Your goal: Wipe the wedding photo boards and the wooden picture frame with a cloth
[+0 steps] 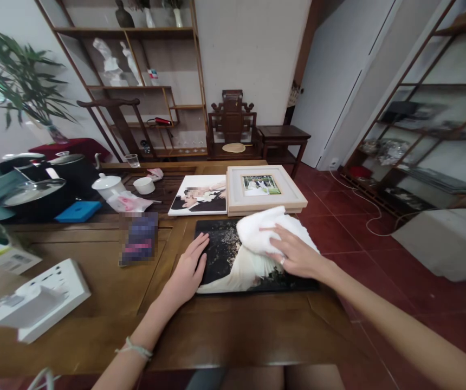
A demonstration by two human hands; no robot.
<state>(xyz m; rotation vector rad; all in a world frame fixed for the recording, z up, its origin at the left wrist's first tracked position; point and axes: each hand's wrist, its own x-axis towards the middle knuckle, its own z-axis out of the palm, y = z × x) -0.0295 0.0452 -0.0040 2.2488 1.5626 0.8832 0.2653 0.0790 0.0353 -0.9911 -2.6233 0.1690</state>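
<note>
A dark photo panel [220, 260], showing a pale flowing dress, lies flat near the table's front edge. My left hand [186, 271] rests on its left edge, fingers stretched out and holding nothing. Over the panel's upper right part, my right hand [296, 252] grips a bunched white cloth [257, 227] and presses it on the surface. The cloth and hand hide that part of the picture. Just behind the panel are a white-edged photo print [200, 195] and a light wooden picture frame [265, 203] with a small photo in it.
On the wooden table [233, 336] at left stand a white power strip [50, 303], a tissue box [3, 252], a blue box [77, 211], a lidded pot [38, 197], a white teapot [109, 187] and a cup [144, 186]. Chairs and shelves stand beyond; red floor tiles lie right.
</note>
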